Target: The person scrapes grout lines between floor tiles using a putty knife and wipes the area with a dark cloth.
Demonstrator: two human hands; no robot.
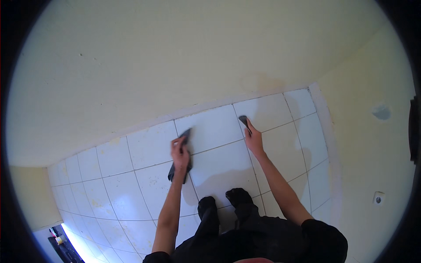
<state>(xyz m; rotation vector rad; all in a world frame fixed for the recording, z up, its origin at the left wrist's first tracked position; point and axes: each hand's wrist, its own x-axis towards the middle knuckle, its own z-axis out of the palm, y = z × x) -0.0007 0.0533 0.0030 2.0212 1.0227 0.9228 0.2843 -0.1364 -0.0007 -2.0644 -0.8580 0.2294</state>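
Note:
My left hand (pixel 180 152) is closed round the middle of a long black item (pixel 186 136). It sticks out above my fingers in a point and spreads wider below them. Whether it is a cloth or something stiffer, I cannot tell. My right hand (pixel 253 136) grips a slim, dark, flat object (pixel 243 119) with a rounded end, most of it hidden by my fingers. Both hands are over the white tiled floor (pixel 215 125), apart from each other.
My feet in dark socks (pixel 239 197) stand on the tiles. A cream wall (pixel 175 57) rises ahead and meets another wall at a corner on the right, with a round socket (pixel 379 199) low down. Dark items (pixel 61 241) lie at the lower left, by bright light.

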